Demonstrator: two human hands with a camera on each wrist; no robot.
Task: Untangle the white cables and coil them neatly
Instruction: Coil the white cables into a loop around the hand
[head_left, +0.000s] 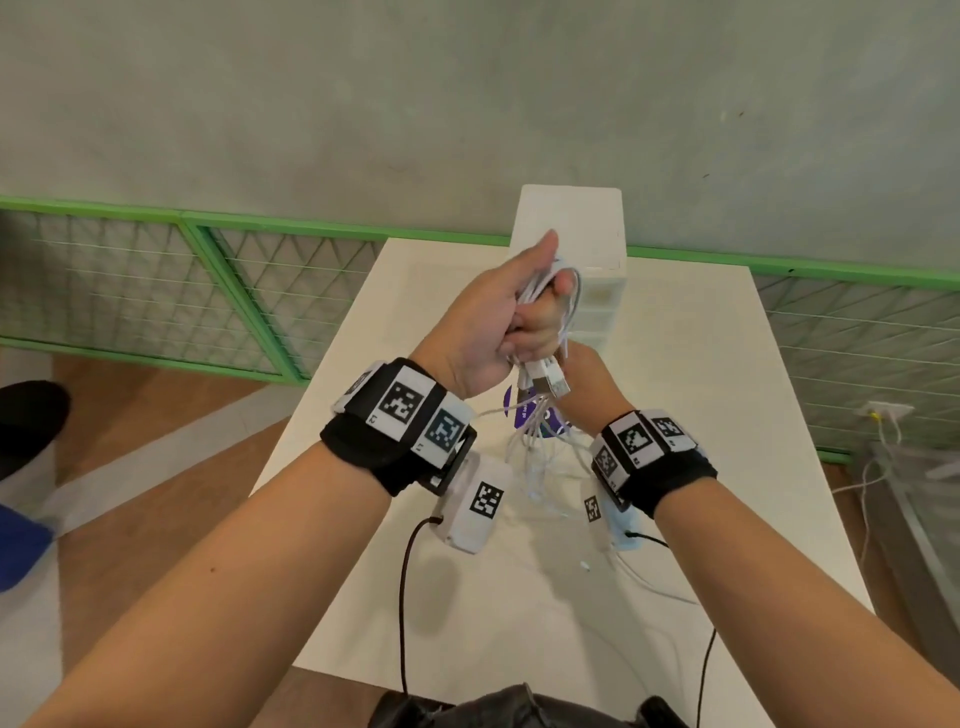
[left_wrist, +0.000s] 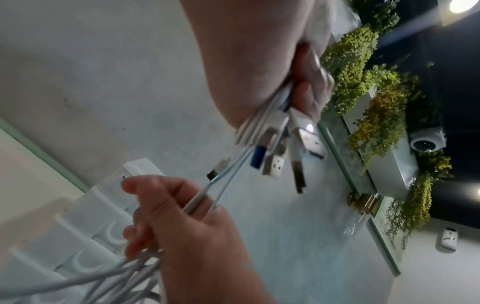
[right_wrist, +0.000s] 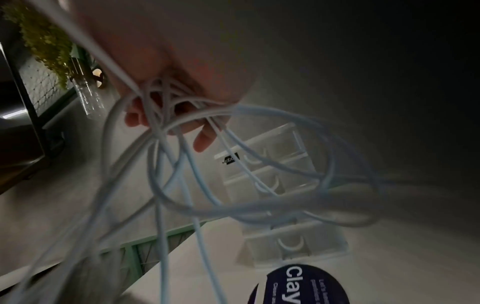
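Observation:
My left hand (head_left: 535, 312) is raised over the white table (head_left: 727, 426) and grips a bundle of white cables (head_left: 550, 280) in its fist. Several USB plugs (head_left: 545, 382) stick out below that fist; the left wrist view shows the plugs (left_wrist: 280, 152) hanging close together. Just underneath, my right hand (head_left: 587, 379) holds the strands (left_wrist: 207, 195) that run down from the plugs, its fingers (right_wrist: 200, 142) curled round them. Below it, loose cable loops (right_wrist: 259, 164) hang tangled down to the table (head_left: 540, 467).
A white drawer unit (head_left: 571, 228) stands at the table's far edge, right behind my hands. A round purple label (head_left: 524, 410) lies on the table under them. A green mesh fence (head_left: 208, 291) runs along the wall. Other cords trail from a floor socket (head_left: 883, 413) at the right.

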